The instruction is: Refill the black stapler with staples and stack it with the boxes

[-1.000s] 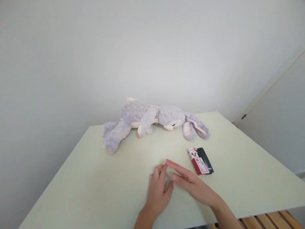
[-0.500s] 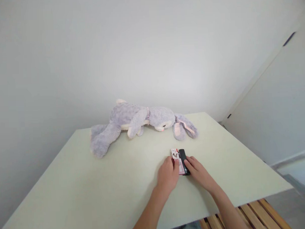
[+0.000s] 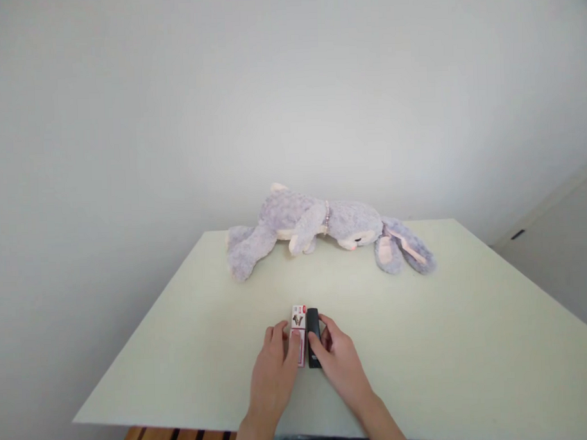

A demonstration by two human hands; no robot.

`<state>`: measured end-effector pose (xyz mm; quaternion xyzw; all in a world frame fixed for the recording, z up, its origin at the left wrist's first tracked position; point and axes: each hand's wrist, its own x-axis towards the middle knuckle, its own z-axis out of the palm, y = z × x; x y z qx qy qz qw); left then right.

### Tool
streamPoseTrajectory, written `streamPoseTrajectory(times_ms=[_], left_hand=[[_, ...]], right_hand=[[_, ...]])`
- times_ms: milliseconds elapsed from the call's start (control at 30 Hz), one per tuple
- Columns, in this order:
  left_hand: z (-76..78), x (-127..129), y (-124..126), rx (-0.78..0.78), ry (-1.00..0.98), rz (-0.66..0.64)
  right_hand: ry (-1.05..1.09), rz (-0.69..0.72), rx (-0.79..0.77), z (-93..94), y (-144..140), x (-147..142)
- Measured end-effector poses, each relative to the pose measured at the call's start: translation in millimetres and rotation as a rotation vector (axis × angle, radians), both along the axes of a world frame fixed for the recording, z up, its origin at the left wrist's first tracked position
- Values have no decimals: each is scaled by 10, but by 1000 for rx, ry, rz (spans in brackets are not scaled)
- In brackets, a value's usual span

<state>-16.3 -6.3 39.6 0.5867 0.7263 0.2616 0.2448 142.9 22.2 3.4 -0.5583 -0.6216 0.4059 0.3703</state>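
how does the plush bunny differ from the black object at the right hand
The plush bunny is pale purple-grey and furry; the black object looks smooth. The bunny is much larger than the black object. The bunny lies across the table untouched, while the black object points away from the person, touched by the right hand. Both are longer than wide.
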Motion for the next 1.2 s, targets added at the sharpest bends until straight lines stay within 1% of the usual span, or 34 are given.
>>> streamPoseTrajectory(times_ms=[100, 167, 233, 300, 367, 433, 500, 567, 633, 767, 800, 867, 967, 1033, 1067, 1100, 1200], left_hand=[[-51, 143, -55, 67, 55, 44], [-86, 148, -83, 87, 101, 23], [-107, 31, -80, 96, 136, 11], [-113, -169, -8, 121, 164, 35], [-115, -373, 144, 152, 201, 79], [-126, -526, 340, 154, 217, 92], [-146, -622, 509, 152, 218, 84], [-165, -687, 582, 161, 222, 73], [-176, -750, 534, 173, 228, 47], [-201, -856, 234, 152, 256, -83], [-211, -861, 165, 144, 271, -105], [-229, -829, 71, 138, 306, -110], [-233, -696, 29, 174, 381, -32], [-210, -577, 20, 233, 423, 46], [-192, -513, 12, 263, 424, 64], [-172, -447, 0, 286, 403, 47], [-135, -251, -36, 296, 287, -129]], right_hand=[[-5, -58, -11, -22, 14, 179], [-4, -86, -24, -35, 6, 312], [4, -97, -38, -52, -16, 402], [12, -99, -43, -72, -37, 440], [11, -99, -40, -83, -46, 446], [-1, -95, -32, -80, -39, 444], [-9, -83, -29, -65, -24, 448], [-6, -66, -33, -49, -15, 458], [-1, -59, -36, -42, -19, 465], [-6, -76, -26, -52, -46, 454], [-12, -82, -24, -54, -48, 449], [-43, -89, -25, -54, -38, 440], [-111, -65, -28, -38, -1, 431], [-121, -41, -24, -18, 16, 427], [-111, -32, -20, -8, 18, 425], [-99, -30, -15, 2, 13, 422], [-77, -49, -7, 15, -30, 415]])
